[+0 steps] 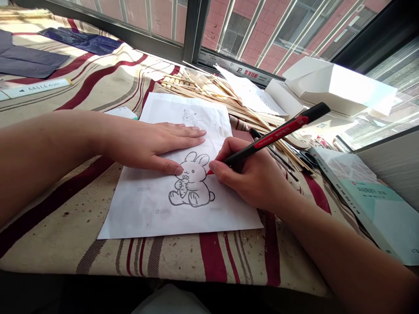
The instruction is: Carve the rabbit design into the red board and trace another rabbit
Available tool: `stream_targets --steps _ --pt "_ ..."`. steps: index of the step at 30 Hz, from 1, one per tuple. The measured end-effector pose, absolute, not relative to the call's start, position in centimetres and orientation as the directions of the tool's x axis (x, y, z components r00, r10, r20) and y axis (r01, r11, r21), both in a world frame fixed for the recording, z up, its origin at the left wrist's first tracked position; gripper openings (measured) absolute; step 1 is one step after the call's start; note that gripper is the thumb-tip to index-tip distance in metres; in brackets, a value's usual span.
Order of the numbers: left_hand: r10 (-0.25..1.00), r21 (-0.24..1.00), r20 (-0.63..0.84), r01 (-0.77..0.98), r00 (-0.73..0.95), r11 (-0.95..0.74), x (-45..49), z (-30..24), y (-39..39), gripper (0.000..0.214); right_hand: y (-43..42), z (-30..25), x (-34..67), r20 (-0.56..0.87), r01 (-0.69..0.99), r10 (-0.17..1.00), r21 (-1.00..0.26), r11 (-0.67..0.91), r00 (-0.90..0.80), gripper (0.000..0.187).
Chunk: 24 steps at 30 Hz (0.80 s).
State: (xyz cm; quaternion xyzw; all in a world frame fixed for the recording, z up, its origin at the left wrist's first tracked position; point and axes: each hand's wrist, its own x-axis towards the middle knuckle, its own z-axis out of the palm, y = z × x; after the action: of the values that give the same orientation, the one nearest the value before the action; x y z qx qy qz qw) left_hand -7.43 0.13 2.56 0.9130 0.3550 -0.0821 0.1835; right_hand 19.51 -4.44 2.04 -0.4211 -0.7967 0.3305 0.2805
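Observation:
A white sheet of paper (137, 213) lies on the striped cloth in front of me. It bears a dark outline drawing of a rabbit (196, 174) holding a carrot, with a smaller, fainter cartoon figure (191, 117) near its top. My left hand (157, 141) rests flat on the sheet, fingers stretched out, the thumb at the rabbit's cheek. In my right hand (252, 174) is a black and red marker (278, 133), pinched between thumb and fingers. Its red tip is beside the right side of the rabbit's head; whether it touches the paper I cannot tell.
Thin wooden sticks (209, 89) are heaped behind the paper, near the window frame. A white box (340, 85) stands at back right, with books (369, 196) at the right edge. Dark fabric-like pieces (81, 40) and a white box-like strip (36, 88) lie at left on the striped cloth (216, 257).

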Motion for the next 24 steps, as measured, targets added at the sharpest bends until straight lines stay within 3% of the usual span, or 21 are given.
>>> stream_targets --steps 24 --pt "0.621 0.274 -0.292 0.686 0.727 -0.674 -7.46 2.87 -0.14 0.102 -3.92 1.37 19.47 0.195 0.477 0.864 -0.767 0.430 -0.464 0.026"
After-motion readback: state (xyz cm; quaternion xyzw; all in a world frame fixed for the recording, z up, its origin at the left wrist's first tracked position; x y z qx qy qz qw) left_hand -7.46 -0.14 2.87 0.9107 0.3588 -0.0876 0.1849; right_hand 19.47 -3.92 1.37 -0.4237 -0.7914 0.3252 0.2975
